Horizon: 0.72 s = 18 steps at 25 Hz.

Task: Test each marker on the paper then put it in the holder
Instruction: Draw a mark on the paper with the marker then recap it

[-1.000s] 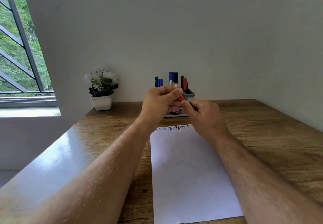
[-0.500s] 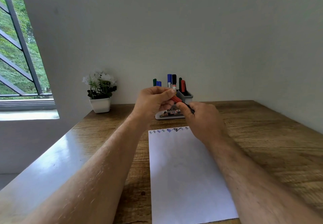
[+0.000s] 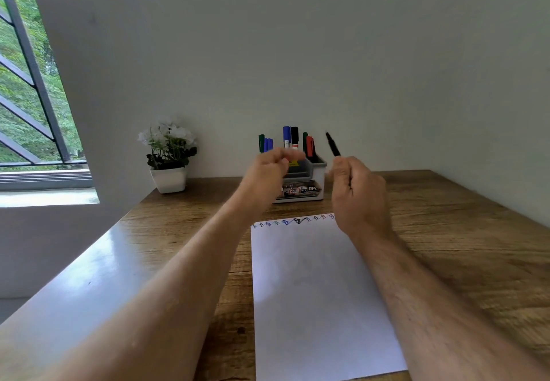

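Note:
My right hand [image 3: 358,193] grips a thin black marker [image 3: 333,145] whose end points up and left, above the paper's far right corner. My left hand [image 3: 269,172] is blurred in front of the holder, fingers pinched together; whether anything is in them is hidden. The white and grey holder [image 3: 318,176] stands at the back of the table with several green, blue, black and red markers [image 3: 287,136] upright in it. The white paper [image 3: 312,285] lies in front of me, with a row of small coloured test scribbles [image 3: 294,221] along its far edge.
A small white pot of white flowers [image 3: 169,176] stands at the back left of the wooden table [image 3: 446,231]. The wall runs close behind the holder and along the right side. A barred window [image 3: 26,98] is at the far left.
My hands were joined on a marker with a red part between them. They have pulled apart: the right hand swung right with the black marker, the left hand moved left, blurred.

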Motion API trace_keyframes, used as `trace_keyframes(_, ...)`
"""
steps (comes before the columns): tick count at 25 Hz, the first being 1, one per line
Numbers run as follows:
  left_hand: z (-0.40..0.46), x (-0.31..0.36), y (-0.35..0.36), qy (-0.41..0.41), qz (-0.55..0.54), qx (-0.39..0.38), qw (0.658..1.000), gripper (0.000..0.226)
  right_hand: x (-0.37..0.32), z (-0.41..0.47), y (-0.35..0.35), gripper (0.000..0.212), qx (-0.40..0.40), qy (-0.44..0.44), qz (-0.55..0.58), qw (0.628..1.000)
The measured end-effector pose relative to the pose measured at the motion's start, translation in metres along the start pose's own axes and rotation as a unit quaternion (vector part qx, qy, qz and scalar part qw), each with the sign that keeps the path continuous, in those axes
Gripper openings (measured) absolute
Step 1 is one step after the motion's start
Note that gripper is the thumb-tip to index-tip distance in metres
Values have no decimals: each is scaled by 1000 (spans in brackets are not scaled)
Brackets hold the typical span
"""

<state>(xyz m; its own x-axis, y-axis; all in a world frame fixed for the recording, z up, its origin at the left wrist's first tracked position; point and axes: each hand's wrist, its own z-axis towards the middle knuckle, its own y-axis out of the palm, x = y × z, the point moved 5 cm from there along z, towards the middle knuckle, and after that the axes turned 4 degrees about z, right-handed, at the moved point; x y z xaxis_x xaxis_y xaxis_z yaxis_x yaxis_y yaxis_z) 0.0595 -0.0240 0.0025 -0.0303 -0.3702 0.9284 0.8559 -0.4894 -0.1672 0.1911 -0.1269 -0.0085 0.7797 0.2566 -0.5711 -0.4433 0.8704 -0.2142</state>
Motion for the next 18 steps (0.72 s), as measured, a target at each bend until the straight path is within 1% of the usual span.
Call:
trace_keyframes(1,-1,-1,10,13,110,-10,994,34,5,1,-3,35,22,28,18,999)
trace_keyframes(2,-3,-3,19,33,216,-21,976,30,11,3,-5,33,36,60,29,997)
trace_keyframes(3,-5,-6,28,61,319,-27,946,24,15,4,-6,31,41,91,33,994)
trace_keyframes(4,-8,-8,36,93,411,-27,906,21,19,6,-7,32,41,118,36,992)
trace_keyframes(5,-12,-9,42,121,478,-22,870,26,20,6,-9,35,39,135,43,989)
trace_keyframes(6,-14,-10,45,142,509,-17,849,33,21,5,-11,38,37,146,57,987)
trace_keyframes(7,-15,-11,47,146,518,-16,843,37,21,4,-13,37,33,153,76,985)
trace_keyframes(8,-16,-14,48,143,515,-18,845,38,20,3,-15,34,26,160,104,981)
trace_keyframes(11,-19,-21,51,119,529,-35,840,30,22,6,-22,35,17,196,192,961)
trace_keyframes(12,-20,-23,52,115,533,-35,837,29,24,8,-25,31,14,214,207,955)
trace_keyframes(14,-21,-25,54,110,531,-39,839,28,31,10,-29,19,-6,239,205,949)
trace_keyframes(15,-20,-27,55,106,529,-46,841,28,35,9,-29,12,-26,239,187,953)
trace_keyframes(16,-20,-28,56,103,526,-52,843,28,39,5,-27,10,-44,238,158,957)
trace_keyframes(18,-19,-29,58,104,517,-63,847,28,49,-2,-20,18,-66,262,127,955)
